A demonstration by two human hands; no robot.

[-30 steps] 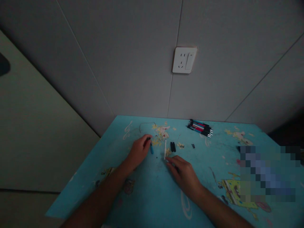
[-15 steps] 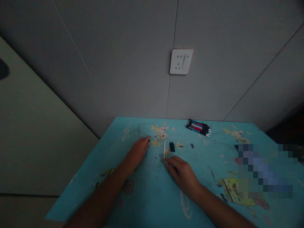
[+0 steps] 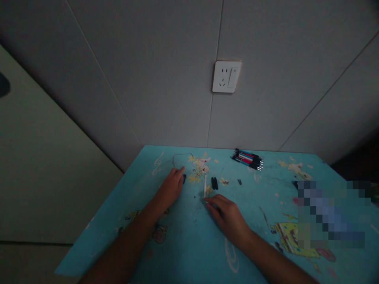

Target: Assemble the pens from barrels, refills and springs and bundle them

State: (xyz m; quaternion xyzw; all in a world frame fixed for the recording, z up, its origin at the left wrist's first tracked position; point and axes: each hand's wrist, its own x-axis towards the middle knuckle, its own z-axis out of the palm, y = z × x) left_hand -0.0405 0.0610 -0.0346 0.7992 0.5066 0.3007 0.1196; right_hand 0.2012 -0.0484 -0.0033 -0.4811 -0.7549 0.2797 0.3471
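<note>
My right hand (image 3: 227, 215) pinches the near end of a thin white rod (image 3: 205, 185), like a pen refill, which lies pointing away from me on the table. To its left, my left hand (image 3: 171, 186) rests low over the tabletop, forefinger stretched forward and thumb apart from it. A small dark piece (image 3: 184, 178) lies right beside the left fingertips; the hand partly hides it. Short black parts (image 3: 214, 183) lie side by side just right of the rod. A smaller dark clip-like piece (image 3: 239, 182) sits further right.
Several pens (image 3: 248, 159) lie in a bundle near the table's back edge. The blue table (image 3: 189, 252) bears printed cartoon figures and meets a grey wall with a socket (image 3: 227, 77). At the right lies a pixelated, blurred-out object (image 3: 328, 213).
My left hand has shifted slightly left, its fingers loosening from the dark piece, which now shows beside them. My right hand and the white rod stay in place.
</note>
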